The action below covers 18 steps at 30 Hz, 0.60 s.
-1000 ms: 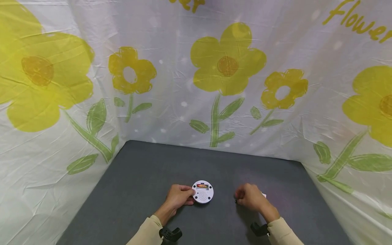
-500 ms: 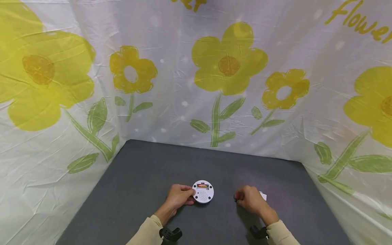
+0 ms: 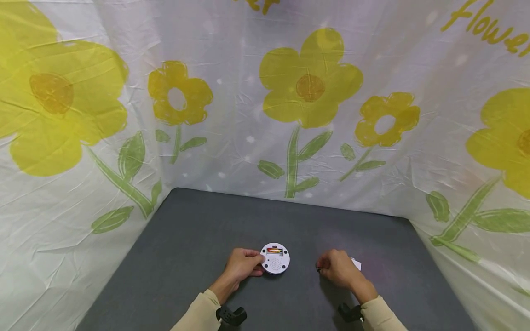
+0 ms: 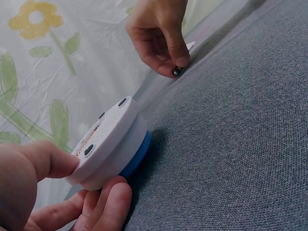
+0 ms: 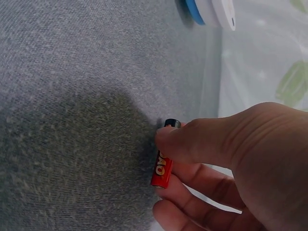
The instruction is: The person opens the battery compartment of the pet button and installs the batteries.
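- Left hand (image 3: 244, 263): thumb and fingers are clamping the edge of a round white device (image 3: 275, 259), thumb on the upper face, fingers beneath.
- Device is lying at the left fingertips, well apart from the right hand; its blue part is facing the table (image 3: 198, 225), its dotted face and dark feet are facing up.
- In the device's uncovered slot, ahead of the left thumb, a red-and-gold battery (image 3: 274, 251) is showing; its lettering is too small to read.
- Right hand (image 3: 338, 267): thumb and fingers are pinching a loose battery (image 5: 162, 169) close over the cloth; touching or not, cannot tell.
- Loose battery: black end is poking out past the thumb, red end is pointing the other way; yellowish lettering is ending in "AO", the start is partly covered by the thumb.
- A small white piece (image 3: 356, 264) is lying just beyond the right hand, on its outer side.
- Ahead of both hands, a flower-print curtain (image 3: 236, 151) is hanging; yellow script upper right is reading "flower".
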Available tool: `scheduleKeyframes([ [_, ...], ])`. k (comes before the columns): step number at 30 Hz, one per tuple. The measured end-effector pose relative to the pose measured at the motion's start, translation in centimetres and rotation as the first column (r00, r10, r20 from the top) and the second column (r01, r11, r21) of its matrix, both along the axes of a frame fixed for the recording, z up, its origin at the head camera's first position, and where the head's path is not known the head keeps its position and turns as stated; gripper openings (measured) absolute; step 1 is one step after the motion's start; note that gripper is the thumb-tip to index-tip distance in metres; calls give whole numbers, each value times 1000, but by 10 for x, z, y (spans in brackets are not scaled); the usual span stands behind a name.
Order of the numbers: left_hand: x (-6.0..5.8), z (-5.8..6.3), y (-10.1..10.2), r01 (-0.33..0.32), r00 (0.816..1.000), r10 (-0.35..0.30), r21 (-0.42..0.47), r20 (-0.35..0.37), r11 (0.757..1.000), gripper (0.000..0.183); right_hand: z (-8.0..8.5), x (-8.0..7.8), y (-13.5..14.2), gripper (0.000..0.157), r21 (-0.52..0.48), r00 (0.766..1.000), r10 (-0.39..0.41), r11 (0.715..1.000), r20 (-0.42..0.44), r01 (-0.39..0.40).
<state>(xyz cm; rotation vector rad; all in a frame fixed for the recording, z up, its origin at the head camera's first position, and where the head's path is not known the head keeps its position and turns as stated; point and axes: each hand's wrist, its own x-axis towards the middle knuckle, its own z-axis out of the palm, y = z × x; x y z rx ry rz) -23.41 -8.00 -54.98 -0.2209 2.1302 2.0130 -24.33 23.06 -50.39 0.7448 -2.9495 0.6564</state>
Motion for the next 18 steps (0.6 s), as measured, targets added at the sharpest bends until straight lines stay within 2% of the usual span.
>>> scheduleKeyframes([
  [9,1,1,0,-4,1000,4,-12,-2,1000,27,3,-3,-1,18,22,1000,-9,1000,1,9],
  [18,1,-1,1,2,1000,-2,1,-13,1000,27,16,-6,-8,13,76,1000,0,997,5,0],
])
